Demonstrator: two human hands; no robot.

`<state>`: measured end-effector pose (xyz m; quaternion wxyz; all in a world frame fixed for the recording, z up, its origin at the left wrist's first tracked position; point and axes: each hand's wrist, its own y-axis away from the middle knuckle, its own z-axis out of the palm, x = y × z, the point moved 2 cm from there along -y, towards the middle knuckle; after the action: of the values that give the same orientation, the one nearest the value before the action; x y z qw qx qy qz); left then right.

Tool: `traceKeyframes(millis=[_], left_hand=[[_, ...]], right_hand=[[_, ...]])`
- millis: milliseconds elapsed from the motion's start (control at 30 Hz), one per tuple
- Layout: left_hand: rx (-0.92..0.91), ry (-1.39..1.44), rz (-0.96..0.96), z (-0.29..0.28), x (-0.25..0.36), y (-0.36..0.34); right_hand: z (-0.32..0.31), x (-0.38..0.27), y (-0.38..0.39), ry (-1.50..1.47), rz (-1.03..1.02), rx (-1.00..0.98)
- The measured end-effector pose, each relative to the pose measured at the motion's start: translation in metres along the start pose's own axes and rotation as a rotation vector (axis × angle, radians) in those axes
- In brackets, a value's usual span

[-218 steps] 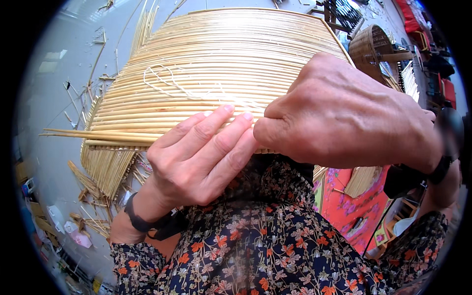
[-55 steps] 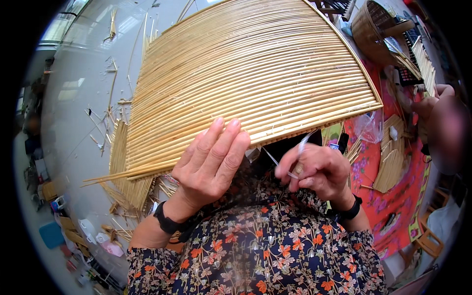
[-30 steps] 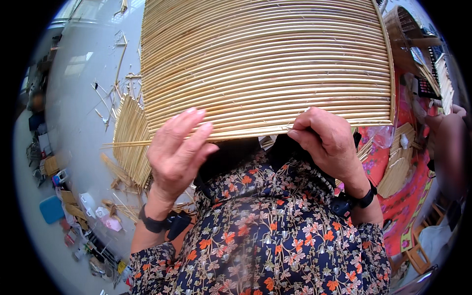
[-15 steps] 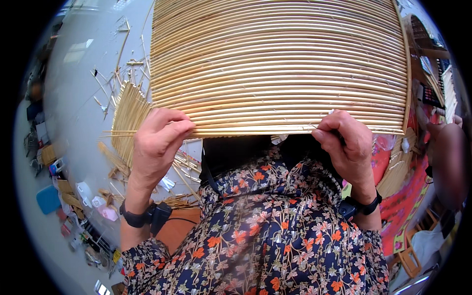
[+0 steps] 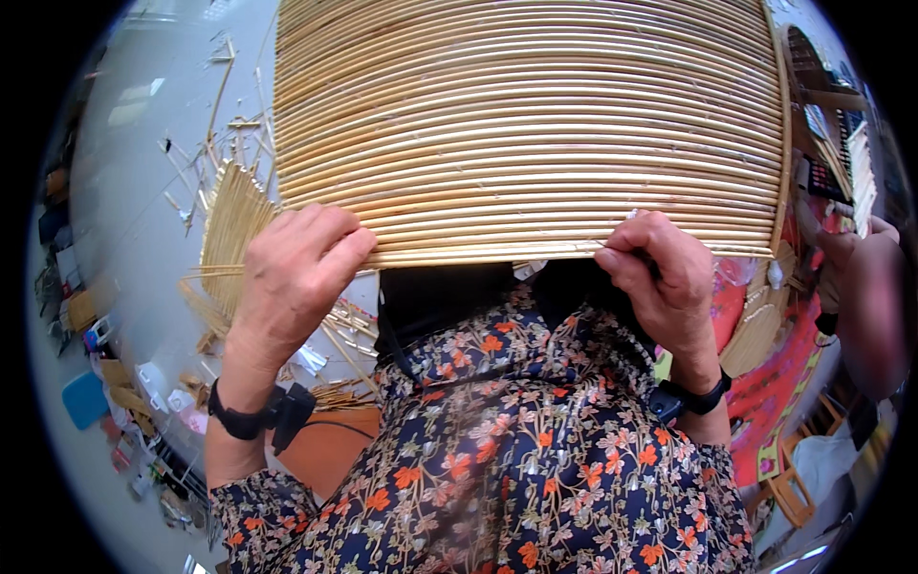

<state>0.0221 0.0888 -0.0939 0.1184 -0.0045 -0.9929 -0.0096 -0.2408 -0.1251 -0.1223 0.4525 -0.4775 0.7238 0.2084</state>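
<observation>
A wide mat of pale stalks [image 5: 535, 124], laid side by side and joined by stitches, spreads in front of me. My left hand [image 5: 306, 258] is closed on the near edge of this mat at its left end, with thumb and fingers pressed together. Loose stalk ends [image 5: 218, 271] stick out to the left past that hand. At the right part of the same edge my right hand [image 5: 665, 273] makes a pinch against the outermost stalks. Something thin shows at its fingertips, too small to name. A bit of white shows above its knuckles.
Left of the mat lies a bundle of stalks [image 5: 229, 225], with cut scraps [image 5: 349, 330] scattered near it on the pale floor. A blue stool [image 5: 87, 400] stands far left. At the right, another person's hand [image 5: 841, 253] is by a red patterned cloth [image 5: 736, 316].
The mat and both hands have shifted slightly left in the view. My left hand has turned more over the mat's edge, its fingers lying further across the stalks. My right hand keeps its pinch.
</observation>
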Motion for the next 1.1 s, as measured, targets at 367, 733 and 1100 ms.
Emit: traceKeyframes(millis=[367,733,1100], left_hand=[[0.065,0.124,0.014,0.002,0.005,-0.009],[0.059,0.18,0.032,-0.003,0.009,-0.016],[0.012,0.172,-0.008,-0.001,0.016,-0.022]], right_hand=[[-0.005,-0.004,-0.001,0.026,0.008,0.005],[-0.008,-0.007,-0.003,-0.009,-0.011,0.019],[-0.008,-0.008,-0.001,0.014,-0.05,0.055]])
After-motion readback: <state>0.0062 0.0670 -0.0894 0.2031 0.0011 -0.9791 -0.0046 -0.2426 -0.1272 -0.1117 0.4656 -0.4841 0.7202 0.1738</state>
